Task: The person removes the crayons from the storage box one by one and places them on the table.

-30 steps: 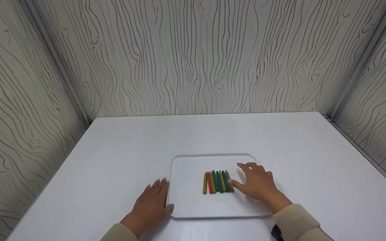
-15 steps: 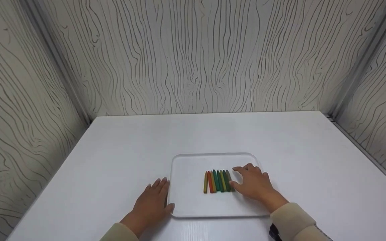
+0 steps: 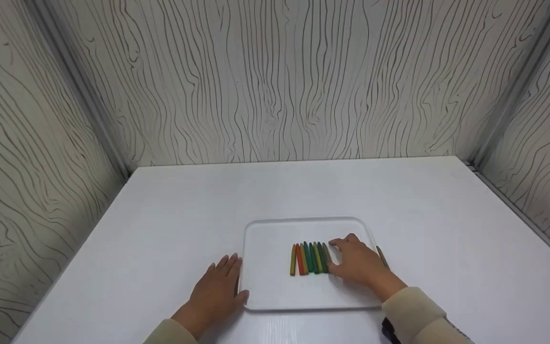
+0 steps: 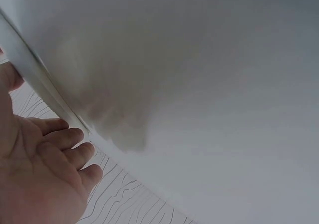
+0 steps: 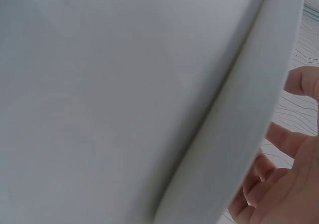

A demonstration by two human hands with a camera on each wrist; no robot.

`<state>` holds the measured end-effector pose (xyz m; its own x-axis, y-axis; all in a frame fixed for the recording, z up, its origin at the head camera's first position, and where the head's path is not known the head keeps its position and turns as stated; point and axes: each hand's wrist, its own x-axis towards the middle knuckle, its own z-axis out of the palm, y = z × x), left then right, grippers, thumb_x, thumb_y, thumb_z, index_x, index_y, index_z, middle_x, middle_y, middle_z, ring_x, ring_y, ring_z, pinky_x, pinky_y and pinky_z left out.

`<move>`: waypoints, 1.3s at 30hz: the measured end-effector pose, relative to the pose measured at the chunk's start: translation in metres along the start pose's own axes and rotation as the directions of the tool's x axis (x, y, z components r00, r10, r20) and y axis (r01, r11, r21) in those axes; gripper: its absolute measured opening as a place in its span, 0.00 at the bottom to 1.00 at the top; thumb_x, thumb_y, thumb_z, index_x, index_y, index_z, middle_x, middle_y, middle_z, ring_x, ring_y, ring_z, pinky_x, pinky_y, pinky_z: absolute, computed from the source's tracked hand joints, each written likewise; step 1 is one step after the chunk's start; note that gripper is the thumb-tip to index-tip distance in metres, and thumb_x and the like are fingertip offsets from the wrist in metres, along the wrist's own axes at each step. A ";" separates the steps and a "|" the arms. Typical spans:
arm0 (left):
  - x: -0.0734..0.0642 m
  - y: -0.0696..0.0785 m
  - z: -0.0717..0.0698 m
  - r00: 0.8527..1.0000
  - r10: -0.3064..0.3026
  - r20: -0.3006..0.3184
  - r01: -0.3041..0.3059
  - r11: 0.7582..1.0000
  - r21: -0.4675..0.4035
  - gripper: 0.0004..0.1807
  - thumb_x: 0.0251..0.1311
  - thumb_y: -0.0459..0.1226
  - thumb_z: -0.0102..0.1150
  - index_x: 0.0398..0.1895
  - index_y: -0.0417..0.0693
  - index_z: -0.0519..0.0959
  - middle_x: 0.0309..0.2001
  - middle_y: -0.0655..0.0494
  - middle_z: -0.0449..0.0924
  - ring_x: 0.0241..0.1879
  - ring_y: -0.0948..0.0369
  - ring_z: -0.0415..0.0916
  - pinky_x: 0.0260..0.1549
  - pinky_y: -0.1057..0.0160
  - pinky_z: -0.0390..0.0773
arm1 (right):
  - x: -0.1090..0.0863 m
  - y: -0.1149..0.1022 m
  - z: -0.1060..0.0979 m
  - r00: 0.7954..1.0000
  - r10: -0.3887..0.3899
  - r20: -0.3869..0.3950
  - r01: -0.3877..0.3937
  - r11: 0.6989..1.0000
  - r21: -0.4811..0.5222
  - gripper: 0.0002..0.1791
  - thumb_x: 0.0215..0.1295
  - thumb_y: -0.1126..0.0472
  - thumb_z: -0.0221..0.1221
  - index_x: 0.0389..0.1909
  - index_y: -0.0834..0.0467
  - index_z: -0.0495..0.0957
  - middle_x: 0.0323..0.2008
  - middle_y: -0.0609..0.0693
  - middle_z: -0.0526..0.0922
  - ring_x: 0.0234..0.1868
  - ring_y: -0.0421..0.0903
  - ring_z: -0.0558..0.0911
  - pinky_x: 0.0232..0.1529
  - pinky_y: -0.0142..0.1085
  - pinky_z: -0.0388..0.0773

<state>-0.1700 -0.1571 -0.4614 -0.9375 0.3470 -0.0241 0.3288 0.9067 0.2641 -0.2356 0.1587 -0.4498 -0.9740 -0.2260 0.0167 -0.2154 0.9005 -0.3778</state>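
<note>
Resting against the left edge of the white tray (image 3: 266, 286): left hand (image 3: 214, 290), fingers extended, thumb at the rim, gripping nothing. Mid-tray, slightly right: row of coloured sticks (image 3: 314, 259), crayon-like, side by side, lying flat. Read them as light, stiff, maybe waxy-slick; likely to roll or snap if bent. Best hold: thumb and forefinger across mid-length, light pressure; for squaring, push on the ends. Right hand (image 3: 360, 262) at the row's right end: thumb and forefinger apart, thumb seemingly touching the last stick; no clamp visible, and the wrist view shows no sticks. Far right: lone brownish stick (image 3: 382, 257) beside the tray's right rim, partly hidden by that hand.
</note>
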 end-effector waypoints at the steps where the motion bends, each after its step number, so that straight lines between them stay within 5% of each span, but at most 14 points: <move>1: 0.000 0.000 0.000 1.000 0.000 0.000 0.000 1.000 -0.001 0.40 0.64 0.51 0.52 0.69 0.32 0.58 0.70 0.39 0.55 0.69 0.42 0.50 0.65 0.41 0.51 | 0.000 0.000 0.000 1.000 0.001 0.005 -0.001 1.000 0.022 0.29 0.52 0.54 0.64 0.56 0.59 0.76 0.38 0.50 0.71 0.32 0.45 0.71 0.35 0.43 0.74; 9: -0.001 0.001 -0.002 1.000 0.012 -0.010 -0.012 1.000 0.009 0.40 0.64 0.51 0.52 0.69 0.31 0.58 0.70 0.38 0.56 0.69 0.42 0.50 0.65 0.41 0.52 | -0.001 -0.003 0.000 0.999 -0.038 0.000 0.038 0.992 0.118 0.27 0.43 0.62 0.65 0.50 0.63 0.79 0.35 0.49 0.74 0.35 0.45 0.74 0.42 0.44 0.75; 15: 0.000 0.001 -0.002 1.000 0.004 -0.019 -0.005 1.000 -0.001 0.40 0.63 0.51 0.53 0.69 0.31 0.59 0.69 0.38 0.57 0.69 0.42 0.51 0.64 0.41 0.52 | -0.002 -0.005 0.001 1.000 0.008 0.011 -0.010 0.975 0.221 0.25 0.44 0.66 0.66 0.49 0.63 0.79 0.32 0.48 0.76 0.33 0.44 0.74 0.38 0.43 0.75; 24: 0.000 0.000 0.001 0.999 0.015 -0.036 -0.014 1.000 0.007 0.39 0.63 0.50 0.53 0.68 0.31 0.60 0.69 0.39 0.59 0.68 0.42 0.54 0.64 0.41 0.55 | -0.004 -0.001 0.002 0.995 0.069 0.076 -0.096 0.889 0.448 0.24 0.50 0.69 0.60 0.53 0.65 0.77 0.28 0.48 0.76 0.23 0.42 0.76 0.23 0.34 0.75; 29: 0.000 -0.001 0.001 0.999 0.019 -0.036 -0.019 1.000 0.003 0.40 0.63 0.51 0.53 0.68 0.31 0.60 0.69 0.39 0.59 0.68 0.42 0.54 0.63 0.40 0.55 | -0.005 0.002 0.002 0.990 0.081 0.116 -0.130 0.842 0.523 0.24 0.54 0.68 0.60 0.55 0.65 0.75 0.30 0.50 0.77 0.25 0.43 0.78 0.23 0.35 0.76; 39: 0.001 -0.001 0.001 0.999 0.018 -0.037 -0.018 1.000 -0.001 0.40 0.62 0.51 0.54 0.68 0.30 0.60 0.68 0.38 0.59 0.68 0.41 0.53 0.64 0.40 0.54 | -0.002 0.011 -0.011 0.985 0.124 0.123 -0.172 0.816 0.552 0.25 0.57 0.67 0.59 0.58 0.56 0.76 0.38 0.50 0.77 0.25 0.45 0.78 0.23 0.36 0.74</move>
<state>-0.1715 -0.1577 -0.4624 -0.9349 0.3545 0.0161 0.3458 0.8998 0.2659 -0.2365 0.1736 -0.4440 -0.9772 -0.1562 -0.1440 0.0303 0.5684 -0.8222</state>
